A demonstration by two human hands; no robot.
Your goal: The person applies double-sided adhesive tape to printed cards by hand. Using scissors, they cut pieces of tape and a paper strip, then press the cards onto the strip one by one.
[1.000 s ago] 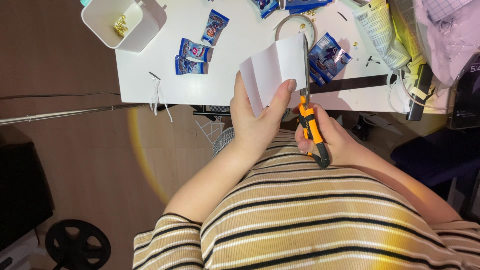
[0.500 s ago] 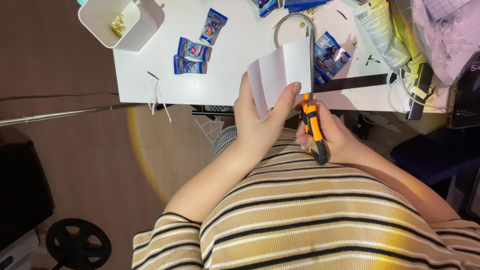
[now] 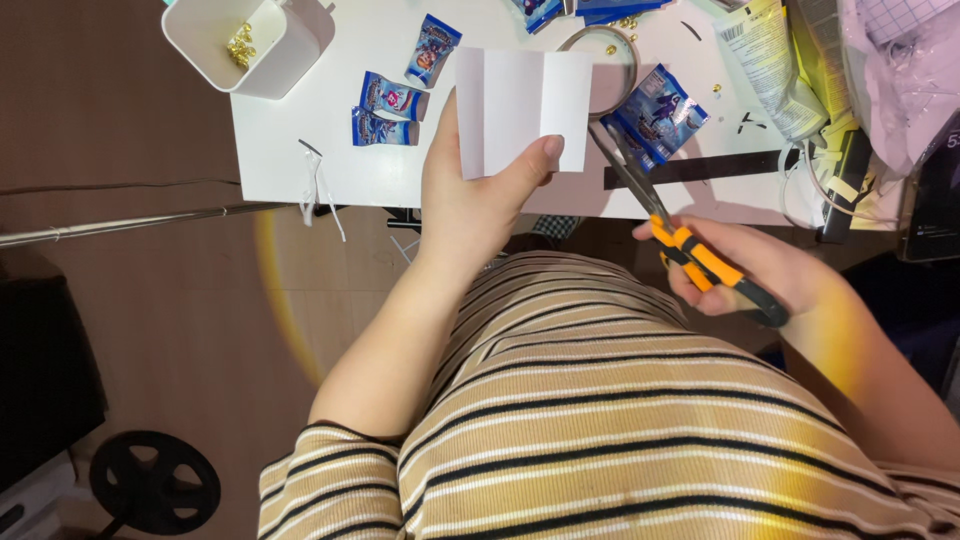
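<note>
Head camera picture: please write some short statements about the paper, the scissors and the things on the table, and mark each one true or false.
1. The left hand holds a white folded paper. True.
2. The right hand holds a knife with a red handle. False: it holds scissors with an orange and black handle.
3. The scissors are cutting through the middle of the paper. False: the blades are beside its right edge, and no cut shows in the paper.
4. A white box with small gold pieces inside stands at the table's far left corner. True.
5. Small blue packets lie on the table left of the paper. True.
6. The person wears a plain green shirt. False: the shirt is tan with dark and white stripes.
</note>
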